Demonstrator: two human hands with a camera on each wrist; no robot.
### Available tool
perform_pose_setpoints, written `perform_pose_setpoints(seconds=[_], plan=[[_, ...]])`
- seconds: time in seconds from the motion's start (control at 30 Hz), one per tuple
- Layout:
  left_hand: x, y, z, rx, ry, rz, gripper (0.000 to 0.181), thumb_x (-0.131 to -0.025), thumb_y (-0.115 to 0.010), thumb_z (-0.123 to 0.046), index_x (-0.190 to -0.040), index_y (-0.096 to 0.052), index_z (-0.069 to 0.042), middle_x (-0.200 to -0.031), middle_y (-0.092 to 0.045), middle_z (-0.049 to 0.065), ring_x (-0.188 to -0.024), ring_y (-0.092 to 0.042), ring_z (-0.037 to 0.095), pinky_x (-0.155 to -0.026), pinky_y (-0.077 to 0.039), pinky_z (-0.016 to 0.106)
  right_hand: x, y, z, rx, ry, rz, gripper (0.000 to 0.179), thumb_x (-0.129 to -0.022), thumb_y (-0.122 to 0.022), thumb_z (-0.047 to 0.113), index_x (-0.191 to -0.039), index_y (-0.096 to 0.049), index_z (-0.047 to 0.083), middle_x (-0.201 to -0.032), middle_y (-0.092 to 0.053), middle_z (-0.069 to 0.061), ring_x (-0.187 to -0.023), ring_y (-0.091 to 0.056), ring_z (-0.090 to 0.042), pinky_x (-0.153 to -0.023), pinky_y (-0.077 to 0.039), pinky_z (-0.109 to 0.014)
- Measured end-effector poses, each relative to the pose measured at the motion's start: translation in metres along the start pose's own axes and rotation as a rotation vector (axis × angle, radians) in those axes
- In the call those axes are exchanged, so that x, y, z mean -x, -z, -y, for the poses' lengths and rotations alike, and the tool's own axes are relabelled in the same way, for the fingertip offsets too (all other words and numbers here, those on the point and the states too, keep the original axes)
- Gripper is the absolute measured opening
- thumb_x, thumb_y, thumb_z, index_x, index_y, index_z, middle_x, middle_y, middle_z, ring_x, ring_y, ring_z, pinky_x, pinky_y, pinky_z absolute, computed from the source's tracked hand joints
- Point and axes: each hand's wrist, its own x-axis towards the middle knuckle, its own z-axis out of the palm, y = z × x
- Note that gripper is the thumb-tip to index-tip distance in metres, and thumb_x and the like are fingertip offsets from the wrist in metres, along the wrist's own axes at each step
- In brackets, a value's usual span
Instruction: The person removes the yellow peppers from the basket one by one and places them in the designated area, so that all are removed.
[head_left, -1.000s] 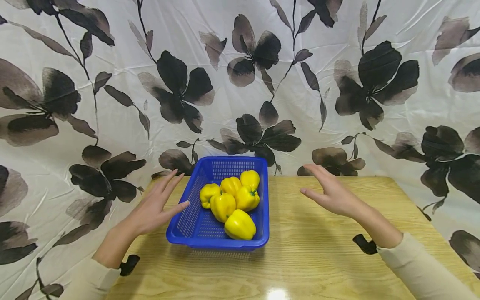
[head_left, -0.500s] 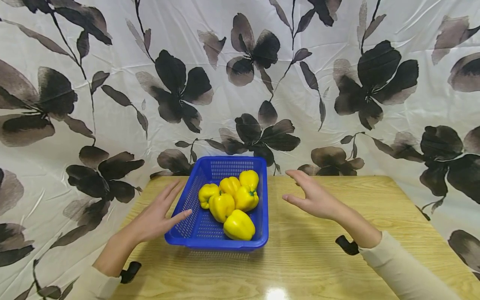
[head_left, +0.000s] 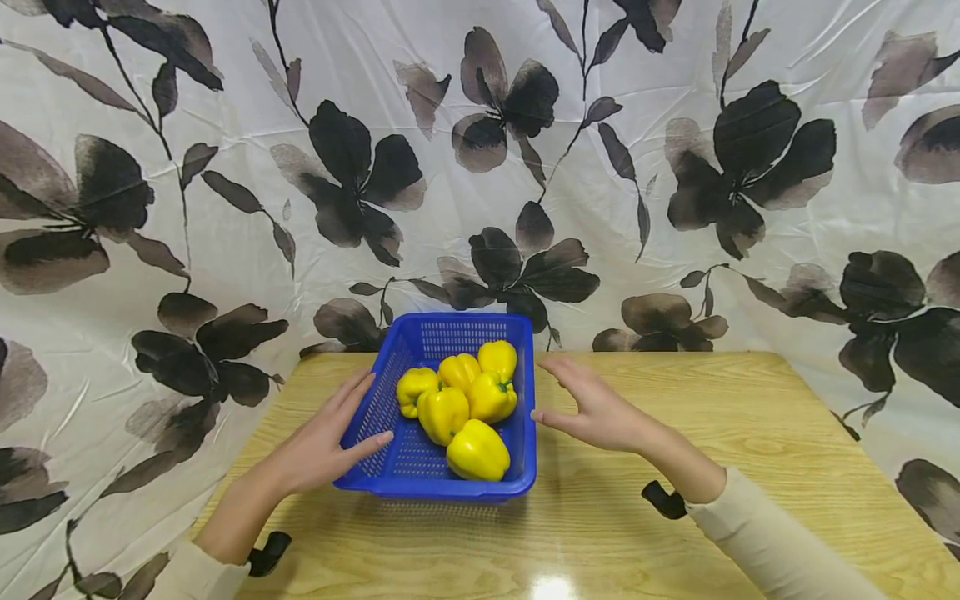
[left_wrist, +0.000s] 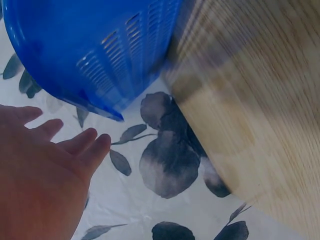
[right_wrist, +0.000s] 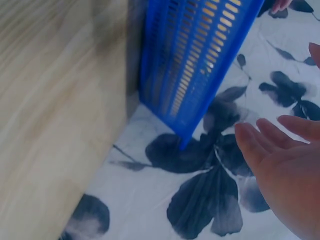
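A blue plastic basket (head_left: 435,486) with slotted walls stands on the table and holds several yellow bell peppers (head_left: 444,415). Beside its left wall is my left hand (head_left: 322,446), fingers extended along the outside and the thumb over the rim. My right hand (head_left: 592,408) reaches in from the other side, its thumb tip right at the right rim and its fingers spread and nearly straight. In the left wrist view the left hand (left_wrist: 45,165) lies close to the basket's side (left_wrist: 115,55). The right wrist view shows the right hand (right_wrist: 285,160) a little apart from the basket wall (right_wrist: 195,60).
The wooden table (head_left: 645,542) extends to the right of the basket and in front of it. A white cloth with dark flowers (head_left: 622,75) hangs behind the table's far edge and along both sides. A black strap piece (head_left: 663,500) sits at each wrist.
My right hand has moved left, from well away from the basket up to its right rim. My left hand has shifted slightly right and down against the left side. The peppers stay put.
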Motion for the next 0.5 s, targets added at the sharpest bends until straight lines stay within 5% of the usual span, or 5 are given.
perform_pose_setpoints(seconds=[0.5], plan=[[0.003,-0.011,-0.002,-0.02,0.005,0.013,0.099,-0.094,-0.057,-0.069,-0.166,-0.014,-0.016,-0.171,-0.011,0.012,-0.153,-0.021,0.042,-0.114,-0.028,0.07,-0.016,-0.025,0.013,-0.086,0.016,0.116,0.077,-0.093,-0.075,0.031,-0.153,-0.04,-0.002,-0.154,-0.044,-0.021,-0.132,-0.053,-0.036,-0.106,-0.05,-0.048]])
